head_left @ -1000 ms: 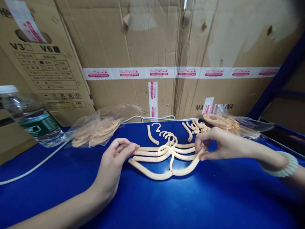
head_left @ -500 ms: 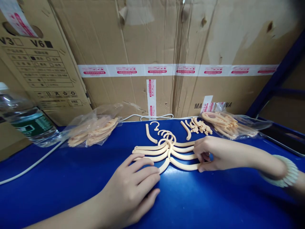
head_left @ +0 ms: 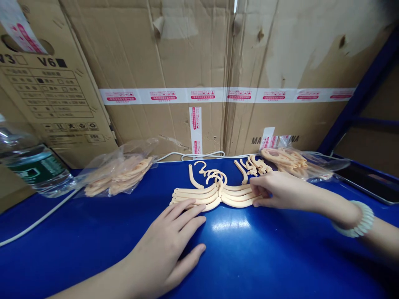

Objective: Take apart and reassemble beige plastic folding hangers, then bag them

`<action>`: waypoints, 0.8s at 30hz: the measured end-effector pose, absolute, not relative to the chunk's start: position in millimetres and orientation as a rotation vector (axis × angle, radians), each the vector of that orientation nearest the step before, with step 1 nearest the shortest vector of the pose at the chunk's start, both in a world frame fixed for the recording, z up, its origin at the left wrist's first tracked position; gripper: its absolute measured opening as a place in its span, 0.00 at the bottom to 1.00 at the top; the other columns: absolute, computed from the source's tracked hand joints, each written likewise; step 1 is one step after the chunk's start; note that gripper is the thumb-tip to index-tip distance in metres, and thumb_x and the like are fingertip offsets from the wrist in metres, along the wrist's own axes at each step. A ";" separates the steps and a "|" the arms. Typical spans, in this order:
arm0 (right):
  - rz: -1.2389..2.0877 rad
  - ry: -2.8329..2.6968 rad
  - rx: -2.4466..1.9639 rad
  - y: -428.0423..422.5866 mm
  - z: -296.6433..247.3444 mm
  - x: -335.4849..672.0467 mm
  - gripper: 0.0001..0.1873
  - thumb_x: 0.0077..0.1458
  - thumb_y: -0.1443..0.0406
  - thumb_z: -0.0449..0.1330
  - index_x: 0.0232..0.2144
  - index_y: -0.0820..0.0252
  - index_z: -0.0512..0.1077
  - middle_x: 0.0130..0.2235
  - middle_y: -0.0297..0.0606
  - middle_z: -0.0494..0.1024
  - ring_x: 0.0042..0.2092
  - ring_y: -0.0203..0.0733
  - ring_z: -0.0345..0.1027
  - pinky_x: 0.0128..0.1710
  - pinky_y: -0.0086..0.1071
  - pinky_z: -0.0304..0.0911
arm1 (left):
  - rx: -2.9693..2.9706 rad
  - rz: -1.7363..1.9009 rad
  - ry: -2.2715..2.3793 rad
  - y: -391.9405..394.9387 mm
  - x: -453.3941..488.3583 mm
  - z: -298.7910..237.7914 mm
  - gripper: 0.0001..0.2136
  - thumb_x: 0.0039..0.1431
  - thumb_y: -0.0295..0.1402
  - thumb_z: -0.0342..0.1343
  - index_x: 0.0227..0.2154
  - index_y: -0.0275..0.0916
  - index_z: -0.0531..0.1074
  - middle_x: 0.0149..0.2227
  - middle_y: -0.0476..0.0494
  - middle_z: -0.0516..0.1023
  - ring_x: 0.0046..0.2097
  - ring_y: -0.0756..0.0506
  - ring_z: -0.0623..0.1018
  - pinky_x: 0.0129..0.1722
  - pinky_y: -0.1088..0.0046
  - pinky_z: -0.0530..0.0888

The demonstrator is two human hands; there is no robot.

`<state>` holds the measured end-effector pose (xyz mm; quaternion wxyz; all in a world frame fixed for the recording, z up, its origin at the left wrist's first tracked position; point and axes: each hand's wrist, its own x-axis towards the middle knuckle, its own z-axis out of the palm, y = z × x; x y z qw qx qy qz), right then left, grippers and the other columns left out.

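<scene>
A stack of small cream plastic hangers [head_left: 215,194] lies flat on the blue table [head_left: 268,257]. My left hand [head_left: 174,241] rests palm down with fingers stretched out, its fingertips touching the stack's left end. At the stack's right end is my right hand [head_left: 274,191], fingers curled against the hanger arms. A pale bead bracelet [head_left: 358,220] circles that wrist. Loose hanger parts [head_left: 254,166] lie just behind the stack.
Two clear bags of cream parts lie at the back, one on the left [head_left: 118,174], one on the right [head_left: 296,162]. A water bottle [head_left: 31,166] stands far left. A white cable [head_left: 34,222] runs along the table. Cardboard boxes [head_left: 199,74] wall the rear.
The front hanger has been pushed back into the stack, which is now tight. My left hand went from a pinch to lying flat; my right hand slid back with the stack.
</scene>
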<state>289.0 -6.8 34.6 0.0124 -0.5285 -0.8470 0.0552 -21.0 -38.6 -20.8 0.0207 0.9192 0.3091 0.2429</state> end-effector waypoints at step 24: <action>0.221 -2.765 -1.637 -16.8 41.4 285.3 0.09 0.49 0.70 0.64 0.24 0.58 0.66 0.26 0.31 0.73 0.26 0.36 0.63 0.25 0.29 0.48 | 2.906 0.946 0.662 -33.6 -19.7 -24.8 0.05 0.63 0.23 0.51 0.37 0.39 0.68 0.48 0.45 0.78 0.51 0.44 0.74 0.53 0.64 0.66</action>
